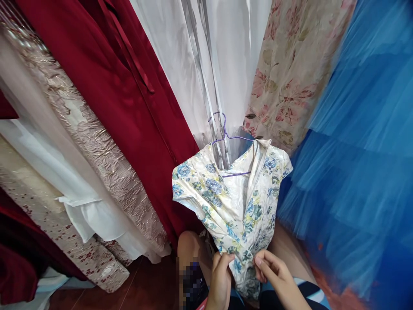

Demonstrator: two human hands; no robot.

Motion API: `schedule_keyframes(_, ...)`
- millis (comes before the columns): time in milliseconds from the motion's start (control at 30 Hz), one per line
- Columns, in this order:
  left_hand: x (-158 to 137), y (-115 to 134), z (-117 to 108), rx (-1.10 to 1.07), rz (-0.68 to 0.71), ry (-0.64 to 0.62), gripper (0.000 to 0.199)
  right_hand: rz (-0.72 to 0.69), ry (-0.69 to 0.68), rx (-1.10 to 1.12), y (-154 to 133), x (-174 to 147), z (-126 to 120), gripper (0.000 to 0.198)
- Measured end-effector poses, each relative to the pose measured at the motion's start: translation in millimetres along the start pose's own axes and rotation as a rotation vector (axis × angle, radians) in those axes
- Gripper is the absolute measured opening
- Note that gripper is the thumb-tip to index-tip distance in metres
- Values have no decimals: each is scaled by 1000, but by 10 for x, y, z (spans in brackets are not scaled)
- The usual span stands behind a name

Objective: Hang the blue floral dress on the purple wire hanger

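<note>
camera: a single head view, worn by the person, looking forward and steeply down over their own lap.
hands: left hand (222, 275) and right hand (274, 273) enter from the bottom edge, close to the lens.
floral garment (213, 206): near, just right of the view's middle, seen from above, collar end toward the top.
red cloth (129, 107): behind and to the left, slanting outward to the upper left and cut off by the top edge.
blue tulle (348, 142): fills the right side, cut off by the right edge.
floor (106, 286): seen from above, lower left.
</note>
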State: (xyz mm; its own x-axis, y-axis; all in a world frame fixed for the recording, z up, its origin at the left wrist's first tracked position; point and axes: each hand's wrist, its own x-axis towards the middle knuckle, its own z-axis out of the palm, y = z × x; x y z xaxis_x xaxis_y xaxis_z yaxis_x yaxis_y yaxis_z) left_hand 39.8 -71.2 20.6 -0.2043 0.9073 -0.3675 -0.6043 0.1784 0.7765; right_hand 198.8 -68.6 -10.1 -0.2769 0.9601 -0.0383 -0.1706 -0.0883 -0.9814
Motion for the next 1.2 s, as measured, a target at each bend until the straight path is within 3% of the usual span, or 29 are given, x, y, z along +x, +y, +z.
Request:
schedule_keyframes(433,157,-102,-67,30,10,-12,19,54,31,-15,19,81,-12,48)
schedule_keyframes(733,149,-80,-73,4,-4,-38,16,4,-15,-27,-110,144,72,43)
schedule_keyframes(933,153,-69,-51,-18,-32,-22,23,-79,56,-83,-341,215,29,36)
schedule_keyframes(1200,201,-175,-135,23,-86,0,29,-206,155,-349,-776,496,132,29)
